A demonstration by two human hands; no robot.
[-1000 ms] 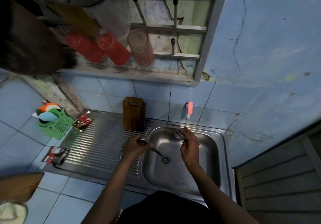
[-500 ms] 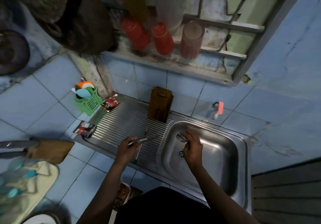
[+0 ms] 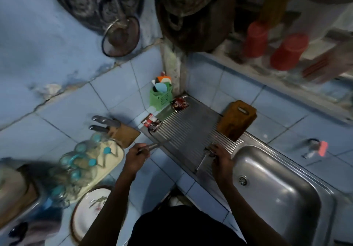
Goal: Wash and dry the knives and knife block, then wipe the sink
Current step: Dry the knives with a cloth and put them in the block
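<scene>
L hand (image 3: 136, 155) grips a knife (image 3: 152, 147) by the handle, fingers curled round it, blade pointing fwd and to the right over the front-left corner of the drainboard (image 3: 188, 129). Held by the handle prob. to keep fingers off the edge while carrying it. It's heading, I'd judge, toward the knife block (image 3: 122, 133) just ahead-left of that hand on the tiled surface (image 3: 76, 112), where two grey handles already stick out, so the block looks like the store for finished knives.

R hand (image 3: 219, 157) is down on the drainboard ribs, fingertips curled on a second knife (image 3: 204, 159) lying flat, blade running back toward the person. Whether it's pinching the handle end or just steadying it, can't tell for sure; looks like a light hold. Laid on the ribs so water runs off toward the sink basin (image 3: 277, 188), which sits right of the R hand.

Beyond the R hand a brown wooden board (image 3: 236, 119) stands upright against the wall tiles, likely draining. Green basket (image 3: 161, 97) w/ utensils sits in the far corner, sachets (image 3: 179, 103) beside it. Tap (image 3: 315, 148) is well right of both hands. Jars w/ teal lids (image 3: 80, 161) crowd the surface left of the L hand.

Task approx. midway: knives being handled, sink not yet wiped.
</scene>
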